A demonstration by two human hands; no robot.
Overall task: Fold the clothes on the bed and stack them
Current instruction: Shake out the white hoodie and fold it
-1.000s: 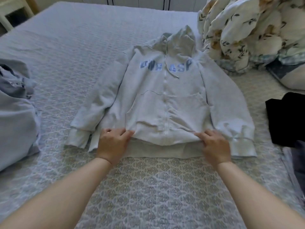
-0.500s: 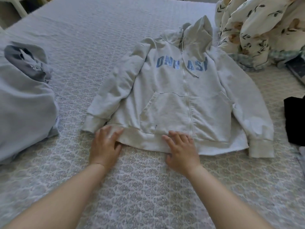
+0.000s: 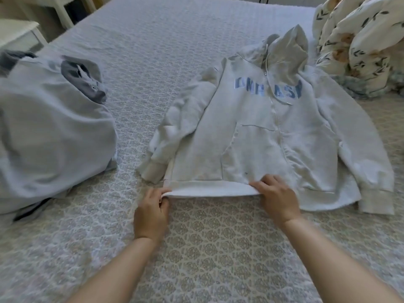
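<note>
Step in hand: first fold of hoodie point(image 3: 258, 136), spread flat face-up on bed point(image 3: 153, 51). Left hand point(image 3: 152, 212) pinches hem corner; right hand point(image 3: 276, 196) pinches hem mid-front — hem lifted. Next: likely carry fold across evenly, both pinches firm.

Both hands (left point(image 3: 150, 215), right point(image 3: 278, 196)) pinching, arms outstretched.
</note>
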